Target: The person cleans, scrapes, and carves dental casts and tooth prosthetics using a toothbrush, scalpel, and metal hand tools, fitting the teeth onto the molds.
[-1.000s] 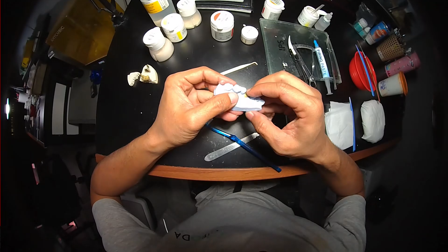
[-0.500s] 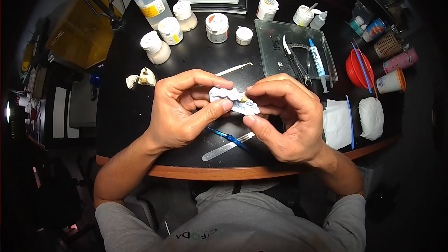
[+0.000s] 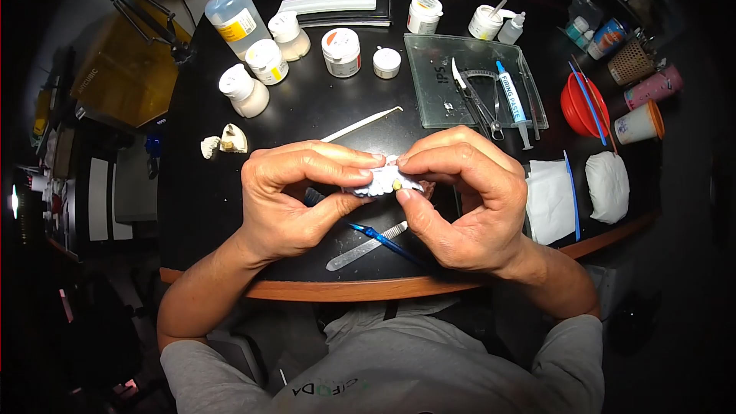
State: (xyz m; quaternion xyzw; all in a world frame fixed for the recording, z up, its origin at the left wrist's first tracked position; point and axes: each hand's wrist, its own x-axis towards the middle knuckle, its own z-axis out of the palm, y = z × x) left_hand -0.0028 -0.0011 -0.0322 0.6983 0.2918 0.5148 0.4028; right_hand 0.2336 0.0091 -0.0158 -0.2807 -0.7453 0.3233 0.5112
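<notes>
We see both hands raised over the black tabletop with a brown wooden edge (image 3: 222, 230), sharing a small, pale bluish-white toothed dental cast (image 3: 381, 178) between them. Our left hand (image 3: 276, 203) pinches one end, fingers along the top and thumb below; our right hand (image 3: 492, 222) pinches the other, forefinger on the upper edge and thumb tip close by a tiny yellowish tooth-shaped piece (image 3: 397, 184) set at the cast's near side. We cannot tell whether that thumb touches the piece, nor how firmly it is seated. That is where we judge the main danger lies: a sideways brush of the thumb, or tipping the cast further, might dislodge something so small. Squeezing hard at both ends could chip the thin toothed rim, if it is as brittle as it looks. Beneath the hands lie a slim glossy blue rod-like tool (image 3: 376, 233) and a flat silver metal instrument with a ribbed section (image 3: 351, 254); if our grip slipped, the cast might strike either and break.
</notes>
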